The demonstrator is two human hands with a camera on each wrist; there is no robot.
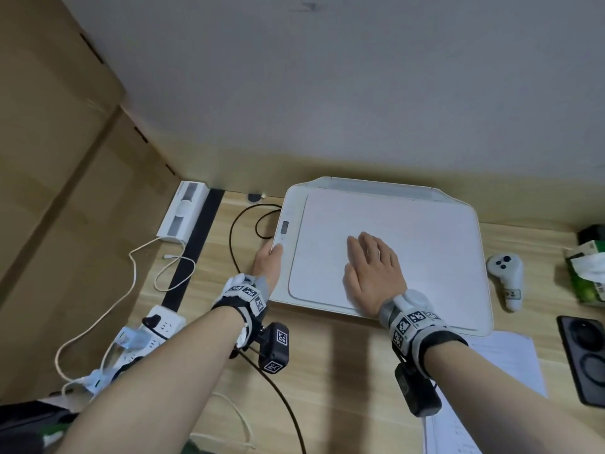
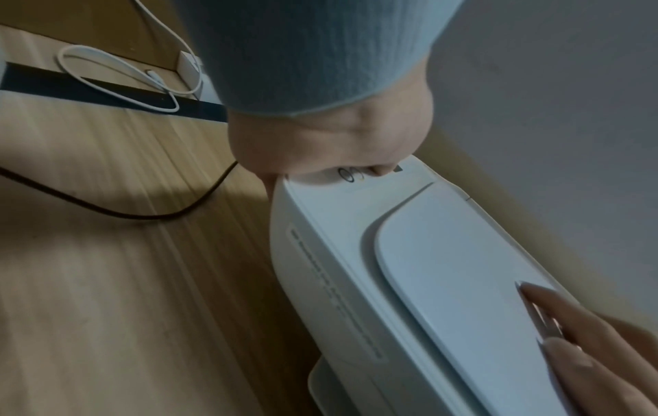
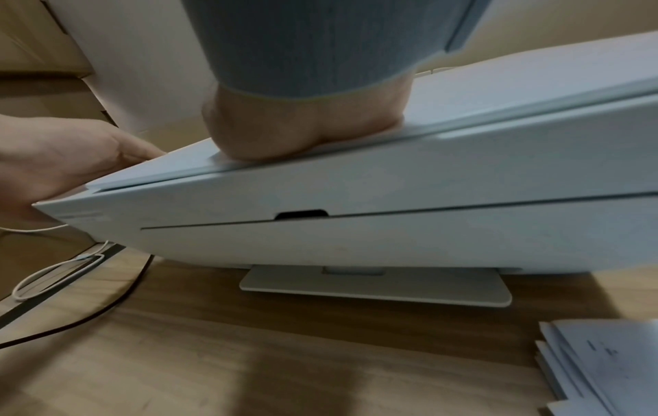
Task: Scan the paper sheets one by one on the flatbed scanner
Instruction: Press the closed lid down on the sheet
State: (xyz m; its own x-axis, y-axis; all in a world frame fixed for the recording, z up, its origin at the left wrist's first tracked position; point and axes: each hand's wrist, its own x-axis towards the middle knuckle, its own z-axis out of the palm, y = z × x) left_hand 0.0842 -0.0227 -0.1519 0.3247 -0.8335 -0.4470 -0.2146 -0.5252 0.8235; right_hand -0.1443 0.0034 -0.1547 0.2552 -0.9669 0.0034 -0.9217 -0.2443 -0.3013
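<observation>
Both hands meet the scanner (image 1: pixel 386 253) on the desk (image 1: pixel 327 371): from the head, the right hand (image 1: pixel 373 273) lies flat on its closed lid (image 1: pixel 435 244) — the left hand (image 1: pixel 266 260) grasps the left edge. Left wrist: its thumb presses the button strip (image 2: pixel 350 174). Right wrist: paper sheets (image 3: pixel 612 363) lie stacked just beside the scanner.

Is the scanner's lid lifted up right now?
No, the lid lies flat and closed on the scanner, with the right hand resting palm-down on it.
</observation>
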